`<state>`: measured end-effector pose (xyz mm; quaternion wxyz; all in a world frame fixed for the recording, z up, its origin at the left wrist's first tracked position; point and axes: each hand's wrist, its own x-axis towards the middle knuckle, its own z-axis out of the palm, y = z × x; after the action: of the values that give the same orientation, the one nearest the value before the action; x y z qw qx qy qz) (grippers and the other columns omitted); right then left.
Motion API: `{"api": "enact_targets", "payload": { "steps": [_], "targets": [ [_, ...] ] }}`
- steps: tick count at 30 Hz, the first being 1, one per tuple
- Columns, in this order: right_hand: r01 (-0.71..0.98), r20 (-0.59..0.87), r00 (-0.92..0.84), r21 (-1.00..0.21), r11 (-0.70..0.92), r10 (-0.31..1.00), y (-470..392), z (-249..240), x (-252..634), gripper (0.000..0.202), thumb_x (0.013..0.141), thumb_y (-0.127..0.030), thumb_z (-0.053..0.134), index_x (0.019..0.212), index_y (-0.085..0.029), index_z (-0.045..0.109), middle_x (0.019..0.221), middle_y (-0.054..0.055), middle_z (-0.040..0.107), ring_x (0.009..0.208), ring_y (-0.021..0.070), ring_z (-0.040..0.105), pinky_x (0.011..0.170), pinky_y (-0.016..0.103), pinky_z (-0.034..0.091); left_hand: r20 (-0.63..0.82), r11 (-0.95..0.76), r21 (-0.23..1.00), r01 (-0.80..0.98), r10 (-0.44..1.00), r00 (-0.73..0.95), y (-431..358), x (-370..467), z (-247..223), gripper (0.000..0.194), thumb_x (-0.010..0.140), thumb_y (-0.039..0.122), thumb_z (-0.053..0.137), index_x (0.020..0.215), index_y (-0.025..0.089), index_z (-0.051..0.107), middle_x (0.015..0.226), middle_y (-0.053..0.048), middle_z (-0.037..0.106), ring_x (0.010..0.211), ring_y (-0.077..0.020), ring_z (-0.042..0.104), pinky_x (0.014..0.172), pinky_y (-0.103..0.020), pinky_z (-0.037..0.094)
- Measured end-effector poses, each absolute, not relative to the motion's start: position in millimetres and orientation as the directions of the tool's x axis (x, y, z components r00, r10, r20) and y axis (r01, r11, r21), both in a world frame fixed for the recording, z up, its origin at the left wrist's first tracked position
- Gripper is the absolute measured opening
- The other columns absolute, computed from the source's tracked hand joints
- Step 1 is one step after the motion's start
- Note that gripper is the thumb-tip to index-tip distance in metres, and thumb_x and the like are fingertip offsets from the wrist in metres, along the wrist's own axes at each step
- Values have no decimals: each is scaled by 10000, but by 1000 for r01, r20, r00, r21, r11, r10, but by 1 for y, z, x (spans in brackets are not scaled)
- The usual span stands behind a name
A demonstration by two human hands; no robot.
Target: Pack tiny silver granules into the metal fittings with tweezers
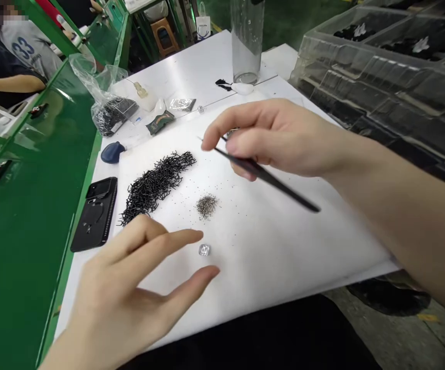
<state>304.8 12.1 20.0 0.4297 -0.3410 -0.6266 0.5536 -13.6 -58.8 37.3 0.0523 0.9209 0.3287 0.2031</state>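
Note:
My left hand hovers low over the white work sheet, thumb and index finger apart. Between those fingertips, on the sheet, lies a small clear square piece, not visibly touched. My right hand grips black tweezers, their thin tips pointing left and the rear end slanting down to the right. Nothing can be made out at the tips. Below the tweezers is a little heap of tiny brownish grains, some scattered around it. To its left spreads a long pile of short bent black pieces.
A black phone and a dark blue rounded object lie at the left edge. Behind are a plastic bag of black parts, small packets and a tall clear bottle. Stacked clear bins stand right; people sit far left.

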Motion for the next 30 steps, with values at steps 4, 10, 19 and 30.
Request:
{"api": "enact_targets", "payload": {
  "steps": [4,10,19,30],
  "targets": [
    [-249,72,-343,-968,-17,937,16,10,298,257,1164,-318,620,1074,-230,844,1028,47,941,976,205,885,740,298,652,387,-817,225,531,576,720,-50,8,22,185,1011,157,927,1172,177,836,891,14,636,698,-159,678,591,-301,581],
    [-187,-34,-220,-979,-76,975,15,7,293,173,1060,-354,924,950,-263,827,1090,33,952,1021,217,920,732,253,672,505,-824,-7,566,486,714,-56,9,5,207,1011,113,890,878,198,757,761,-8,661,614,-213,621,553,-411,514],
    [108,148,-252,-978,179,956,7,5,289,123,1134,-333,844,1062,-310,941,1150,18,930,981,194,846,677,288,693,459,-821,196,536,560,690,-57,0,-13,168,1056,71,831,1068,196,720,834,6,688,662,-173,621,653,-372,531],
    [293,109,-268,-937,189,957,0,10,297,90,946,-344,1066,954,-337,976,921,1,923,843,206,852,690,325,693,420,-738,415,532,674,608,-59,-1,-11,194,1081,85,754,1057,268,696,821,61,678,699,-165,630,717,-426,438]
  ]
}}
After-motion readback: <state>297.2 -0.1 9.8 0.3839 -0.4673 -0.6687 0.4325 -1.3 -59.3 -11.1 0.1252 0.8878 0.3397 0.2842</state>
